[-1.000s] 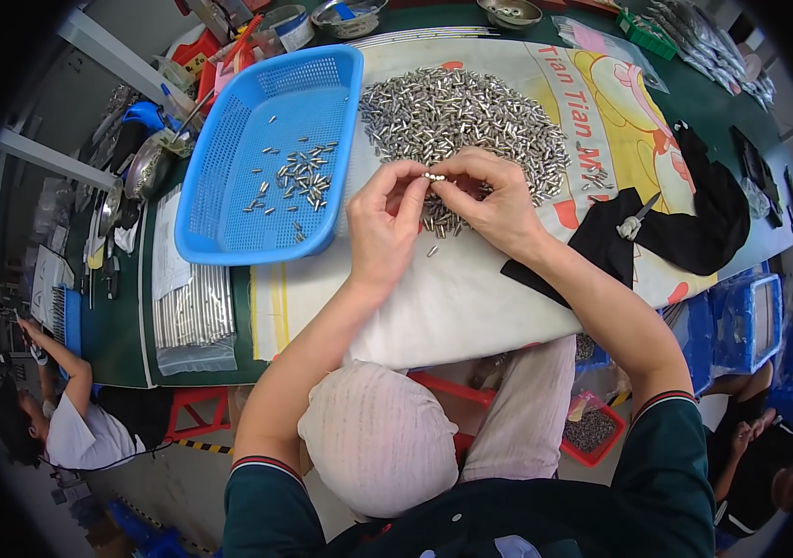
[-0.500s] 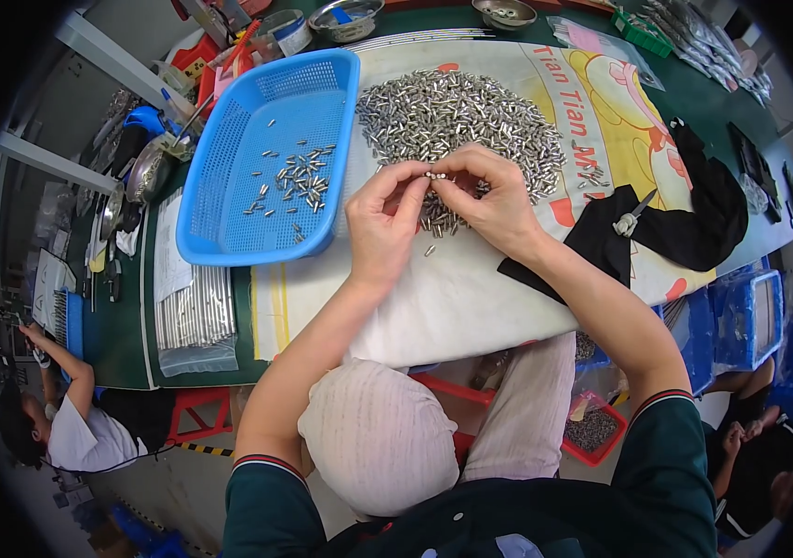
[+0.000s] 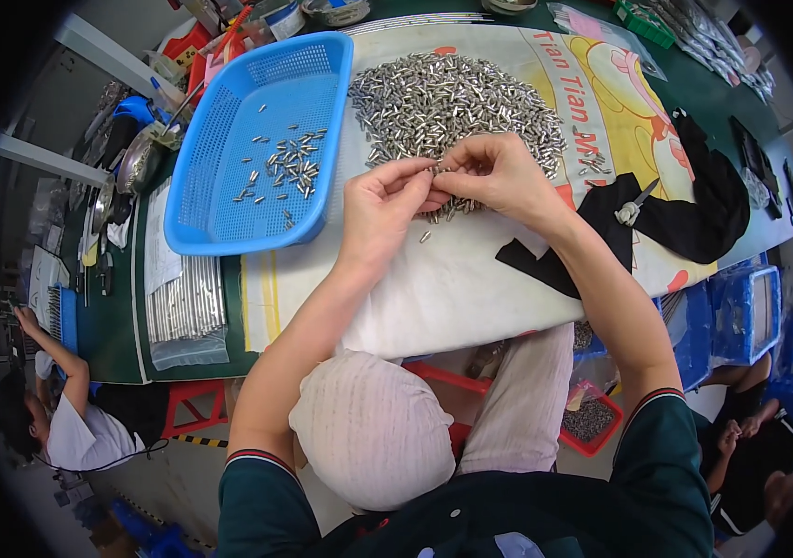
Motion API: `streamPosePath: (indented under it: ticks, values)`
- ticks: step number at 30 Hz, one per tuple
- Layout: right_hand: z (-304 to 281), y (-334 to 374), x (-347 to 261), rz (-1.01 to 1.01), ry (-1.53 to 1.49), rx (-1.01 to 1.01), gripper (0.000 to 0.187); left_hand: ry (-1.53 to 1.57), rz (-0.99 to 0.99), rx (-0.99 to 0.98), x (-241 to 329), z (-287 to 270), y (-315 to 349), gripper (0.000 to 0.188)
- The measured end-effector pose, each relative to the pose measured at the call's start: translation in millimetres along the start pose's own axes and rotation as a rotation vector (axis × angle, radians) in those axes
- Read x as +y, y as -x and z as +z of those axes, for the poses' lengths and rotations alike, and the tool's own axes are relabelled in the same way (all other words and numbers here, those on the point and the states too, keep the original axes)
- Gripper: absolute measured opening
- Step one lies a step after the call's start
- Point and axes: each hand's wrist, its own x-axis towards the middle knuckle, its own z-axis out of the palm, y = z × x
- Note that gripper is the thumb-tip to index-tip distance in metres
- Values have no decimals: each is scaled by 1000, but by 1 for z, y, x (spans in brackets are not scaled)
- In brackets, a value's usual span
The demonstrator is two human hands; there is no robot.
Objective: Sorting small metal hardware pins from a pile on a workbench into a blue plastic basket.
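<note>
A broad heap of small silver metal pins (image 3: pixel 452 102) lies on a patterned cloth (image 3: pixel 387 307). At the heap's near edge my two hands meet, fingertips nearly touching. My left hand (image 3: pixel 382 209) is closed in a pinch of thumb and forefinger. Opposite it, my right hand (image 3: pixel 505 181) also pinches, its knuckles raised over the pins. A small shiny metal pin shows faintly between the fingertips; the fingers cover most of it. One loose pin (image 3: pixel 426 236) rests on the cloth just below my hands.
Left of the heap stands a blue plastic basket (image 3: pixel 229 228) holding scattered pins. A bag of thin metal rods (image 3: pixel 187 312) lies beside it. On the right are a black cloth (image 3: pixel 694 223) and a small blade (image 3: pixel 633 206). Other people sit at far left and far right.
Both hands stay together at the heap's near edge. My right fingers have curled further over, and the shiny metal at the fingertips is now more hidden. The whole view has shifted slightly.
</note>
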Motion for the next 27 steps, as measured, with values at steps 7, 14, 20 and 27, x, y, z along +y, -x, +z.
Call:
streamPosePath:
  ticks: [7,14,20,27]
  values:
    - [-2,4,-7,98,-84,-53,17,61,-130,-41,-3,-6,-1,21]
    - [-2,4,-6,106,-58,-113,18,72,-186,-80,-2,-10,-1,20]
    - [-2,5,-9,136,-105,-113,21,217,-291,-65,2,-12,0,21]
    - [-2,5,-7,152,-109,-108,19,270,-343,-101,5,-15,-1,25]
